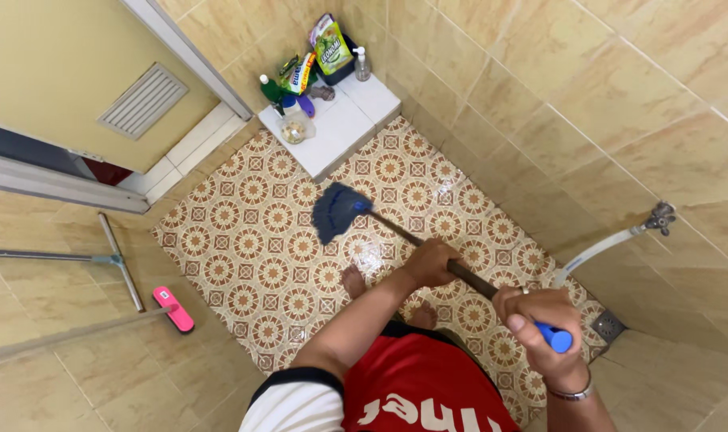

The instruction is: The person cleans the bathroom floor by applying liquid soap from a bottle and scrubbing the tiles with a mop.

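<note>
A mop point(337, 211) with a dark blue, fan-shaped head lies flat on the patterned floor point(252, 264), far from the person and just near of the white step point(344, 128). Its dark handle runs back to a bright blue end cap. The left hand point(433, 262) is closed around the middle of the handle; the right hand point(540, 324) grips the end, thumb by the cap. Bottles point(300, 88) stand on the step.
</note>
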